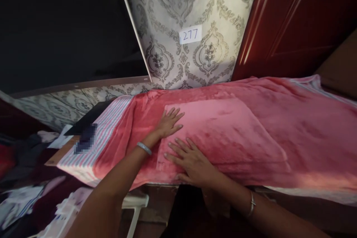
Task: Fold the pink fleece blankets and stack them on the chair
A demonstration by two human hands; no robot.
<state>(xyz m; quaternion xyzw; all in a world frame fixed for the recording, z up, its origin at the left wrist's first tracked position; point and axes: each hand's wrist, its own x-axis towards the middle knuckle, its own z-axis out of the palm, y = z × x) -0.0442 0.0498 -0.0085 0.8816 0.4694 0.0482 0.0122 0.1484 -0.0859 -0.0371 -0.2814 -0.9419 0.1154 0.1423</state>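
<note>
We note the folded cloth (231, 130) flat on the pink blanket (315, 126), its left end under our fingers. Left hand (169, 123) and right hand (193, 161) splayed, ungripping.

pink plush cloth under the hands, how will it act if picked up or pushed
The pink plush cloth will probably sag when lifted, since it looks like soft fabric. Lying flat, it seems unlikely to roll. Pushed, it may drag or bunch against the fuzzy blanket beneath.
</note>
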